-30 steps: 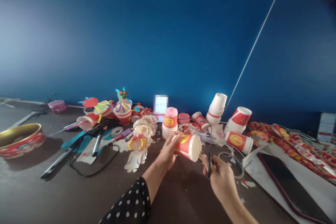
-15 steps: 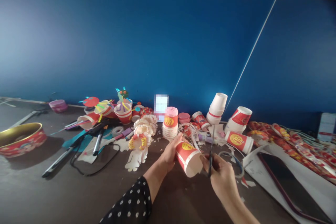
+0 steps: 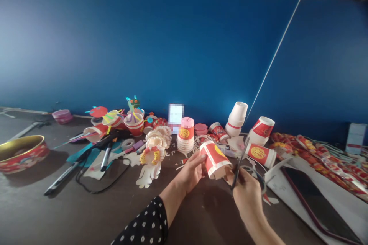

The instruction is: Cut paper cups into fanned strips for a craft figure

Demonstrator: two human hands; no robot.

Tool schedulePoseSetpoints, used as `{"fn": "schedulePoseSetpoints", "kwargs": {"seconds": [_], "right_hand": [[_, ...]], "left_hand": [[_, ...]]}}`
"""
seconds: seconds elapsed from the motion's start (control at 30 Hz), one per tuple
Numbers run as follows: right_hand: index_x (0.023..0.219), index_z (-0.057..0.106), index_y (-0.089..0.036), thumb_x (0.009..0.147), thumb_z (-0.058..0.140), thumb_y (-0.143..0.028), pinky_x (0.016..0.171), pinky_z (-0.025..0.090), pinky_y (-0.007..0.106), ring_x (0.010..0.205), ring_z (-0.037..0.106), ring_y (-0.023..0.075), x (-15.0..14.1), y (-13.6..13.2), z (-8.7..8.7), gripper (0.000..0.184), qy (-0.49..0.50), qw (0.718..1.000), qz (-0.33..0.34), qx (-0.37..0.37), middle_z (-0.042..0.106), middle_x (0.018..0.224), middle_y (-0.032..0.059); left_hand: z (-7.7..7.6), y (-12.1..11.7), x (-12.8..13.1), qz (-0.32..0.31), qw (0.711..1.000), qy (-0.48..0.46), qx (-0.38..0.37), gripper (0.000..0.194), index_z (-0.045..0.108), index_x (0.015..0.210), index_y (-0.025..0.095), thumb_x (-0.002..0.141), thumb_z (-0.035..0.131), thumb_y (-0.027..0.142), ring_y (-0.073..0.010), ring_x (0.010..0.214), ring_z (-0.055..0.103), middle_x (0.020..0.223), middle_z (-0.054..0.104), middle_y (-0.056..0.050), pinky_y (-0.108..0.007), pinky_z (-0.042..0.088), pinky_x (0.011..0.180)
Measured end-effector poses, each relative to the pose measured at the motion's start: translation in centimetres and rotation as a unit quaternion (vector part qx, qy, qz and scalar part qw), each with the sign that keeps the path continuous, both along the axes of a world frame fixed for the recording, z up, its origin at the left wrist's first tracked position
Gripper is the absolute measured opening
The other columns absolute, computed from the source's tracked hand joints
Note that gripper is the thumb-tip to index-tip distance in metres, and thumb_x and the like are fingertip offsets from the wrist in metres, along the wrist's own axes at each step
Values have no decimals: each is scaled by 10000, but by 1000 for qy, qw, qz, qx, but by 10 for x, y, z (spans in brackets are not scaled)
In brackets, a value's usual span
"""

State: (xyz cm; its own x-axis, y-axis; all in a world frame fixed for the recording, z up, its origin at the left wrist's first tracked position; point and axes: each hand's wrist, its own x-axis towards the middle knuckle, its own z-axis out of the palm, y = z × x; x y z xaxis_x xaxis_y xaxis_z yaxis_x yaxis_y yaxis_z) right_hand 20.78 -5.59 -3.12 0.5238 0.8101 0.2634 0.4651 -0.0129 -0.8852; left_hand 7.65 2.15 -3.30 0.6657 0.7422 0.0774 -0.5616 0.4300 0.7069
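My left hand (image 3: 191,174) is closed on the side of a red and white paper cup (image 3: 215,157) with a yellow emblem. The cup lies tilted, its open end facing down towards me and to the right. In my right hand (image 3: 247,189) is a pair of scissors (image 3: 243,154), blades pointing up and away from the cup. Fingertips of that hand touch the cup's rim. Beyond the cup stands a stack of paper cups (image 3: 186,136) topped with something pink. White cut-paper shapes (image 3: 149,174) lie to the left.
A phone (image 3: 319,199) rests on a white sheet at the right. Stacked white cups (image 3: 238,116) and a lying red cup (image 3: 260,155) stand further back. On the left are a round tin (image 3: 24,157), a selfie-stick-like rod (image 3: 66,174) and a tape roll (image 3: 128,144). A blue partition (image 3: 161,46) closes the back.
The cup has moved slightly right and up and turned, so its open end shows less. My left hand shifted with it, and the scissors now tilt further to the right.
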Motion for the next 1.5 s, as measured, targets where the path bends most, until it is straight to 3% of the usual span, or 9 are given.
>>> {"fn": "schedulePoseSetpoints", "kwargs": {"seconds": [0.17, 0.37, 0.57, 0.73, 1.03, 1.23, 1.3, 1.5], "right_hand": [[655, 642, -129, 650, 635, -386, 448, 370, 213, 495, 500, 149, -6, 2, 1, 257, 71, 996, 54, -2, 573, 502, 12], [764, 649, -140, 609, 688, -363, 509, 394, 227, 544, 520, 146, -6, -2, 3, 274, 178, 979, 83, 53, 610, 587, 20], [600, 553, -141, 668, 661, -391, 367, 212, 197, 375, 312, 43, -10, -4, -2, 280, 322, 937, 119, 65, 541, 528, -6], [578, 503, -149, 615, 720, -330, 361, 177, 192, 366, 272, 30, -13, -1, 0, 284, 403, 906, 124, 51, 492, 495, -33], [564, 553, -155, 604, 706, -283, 453, 301, 201, 475, 374, 80, -13, -4, -2, 204, 262, 957, 106, 69, 490, 502, -31], [605, 586, -153, 625, 671, -320, 519, 380, 232, 533, 456, 128, -14, -3, -2, 189, 189, 973, 105, 77, 524, 518, -8], [605, 590, -151, 612, 678, -335, 499, 376, 228, 519, 452, 128, -13, -3, -4, 204, 164, 980, 96, 62, 520, 507, -8], [538, 545, -164, 635, 660, -380, 476, 358, 219, 475, 429, 114, -13, 0, -11, 262, 113, 988, 101, 40, 502, 473, -18]], "left_hand": [[0, 1, 1, 61, 998, 8, -23, 395, 571, 1023, 120, 671, 641, 283, -242, 877, 598, 938, 646, -116, -376, 420, 820], [3, 3, -2, 42, 998, -12, -48, 403, 574, 981, 75, 627, 597, 267, -294, 912, 585, 924, 643, -152, -419, 404, 845], [-1, 5, -2, 31, 996, -44, -69, 378, 581, 959, 88, 612, 553, 235, -277, 867, 586, 888, 645, -124, -422, 408, 819], [-4, 6, -2, 28, 997, -63, -41, 420, 583, 988, 95, 580, 534, 184, -265, 859, 582, 865, 649, -109, -414, 396, 825], [-5, -3, 0, 22, 999, -10, 25, 345, 562, 1002, 125, 700, 627, 280, -238, 898, 571, 963, 617, -116, -392, 395, 838], [-3, -10, 9, 28, 999, 26, 11, 333, 538, 936, 135, 712, 621, 368, -188, 733, 590, 837, 614, -91, -277, 448, 602], [-3, -11, 10, 32, 999, 39, 2, 356, 530, 940, 133, 698, 634, 372, -188, 732, 593, 836, 611, -91, -277, 453, 601], [-2, -11, 8, 81, 996, 46, 3, 539, 417, 1153, 228, 683, 649, 352, -176, 777, 588, 918, 587, -54, -315, 472, 673]]}}
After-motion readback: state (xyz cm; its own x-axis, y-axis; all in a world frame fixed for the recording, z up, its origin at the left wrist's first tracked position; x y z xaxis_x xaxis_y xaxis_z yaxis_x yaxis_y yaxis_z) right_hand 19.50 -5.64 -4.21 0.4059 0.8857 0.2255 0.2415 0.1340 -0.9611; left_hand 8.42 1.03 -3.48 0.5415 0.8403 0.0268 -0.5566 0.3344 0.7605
